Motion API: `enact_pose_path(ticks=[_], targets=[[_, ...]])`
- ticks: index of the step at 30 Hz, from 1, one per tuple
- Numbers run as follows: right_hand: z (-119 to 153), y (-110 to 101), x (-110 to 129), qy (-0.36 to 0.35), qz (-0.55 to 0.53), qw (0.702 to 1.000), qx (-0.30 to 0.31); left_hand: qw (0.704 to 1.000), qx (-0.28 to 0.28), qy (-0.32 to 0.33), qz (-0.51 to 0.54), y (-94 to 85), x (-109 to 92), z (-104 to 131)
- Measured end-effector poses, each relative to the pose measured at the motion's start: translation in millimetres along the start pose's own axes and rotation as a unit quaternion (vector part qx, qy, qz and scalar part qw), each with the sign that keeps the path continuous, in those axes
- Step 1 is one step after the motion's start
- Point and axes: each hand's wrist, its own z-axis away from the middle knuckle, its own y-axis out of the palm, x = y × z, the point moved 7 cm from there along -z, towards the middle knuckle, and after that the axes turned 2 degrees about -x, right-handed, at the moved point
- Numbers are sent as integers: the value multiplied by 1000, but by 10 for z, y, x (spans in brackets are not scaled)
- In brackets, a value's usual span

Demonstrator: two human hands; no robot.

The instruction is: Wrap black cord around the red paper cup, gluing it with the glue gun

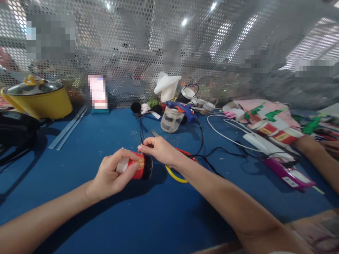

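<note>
My left hand (pixel 113 173) is wrapped round a small red-and-white cup (pixel 135 165) lying on its side, a gold emblem on its red band. Its right end is covered by a black band, perhaps wound yarn. At the upper edge of that end, my right hand (pixel 156 150) pinches a thin black strand (pixel 141 132), which runs back toward a black yarn ball (pixel 136 107). Beneath my right wrist lie scissors with yellow and red handles (pixel 177 176); the wrist hides their middle.
Behind stand a clear plastic jar (pixel 171 121), a blue glue gun (pixel 185 110) and white paper cups (pixel 168 93). Clear glue sticks (pixel 69 128) and a yellow pot (pixel 39 100) are left. Cables, a purple device (pixel 288 174), red cups (pixel 286 135) and another person's arm (pixel 317 155) are right.
</note>
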Motion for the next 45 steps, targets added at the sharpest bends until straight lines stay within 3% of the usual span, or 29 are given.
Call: enact_pose_path(ticks=[11, 18, 24, 27, 30, 34, 37, 40, 45], targets=[[-32, 63, -99, 0, -26, 999, 26, 1000, -26, 17, 4, -22, -22, -12], [-48, 71, -136, 5, -19, 999, 29, 999, -37, -25, 17, -33, 55, 1], [-43, 87, -152, 22, -2, 999, 29, 992, -45, -103, 49, -35, 128, 0], [-54, 98, -162, 19, 61, 997, 39, 986, -54, -140, 75, -49, 154, -16], [-79, -11, -119, 5, 135, 991, 19, 968, -88, -198, 130, -87, 228, -46], [-22, -303, 102, -30, 185, 980, -70, 903, -123, -329, 248, -47, 434, -49], [104, -271, 252, -47, 180, 982, -36, 860, -136, -388, 301, 8, 529, -39], [229, -53, 293, -45, 146, 987, 42, 854, -136, -408, 294, 32, 557, -26], [287, 63, 227, -35, 111, 993, 16, 874, -117, -395, 257, 46, 557, -5]])
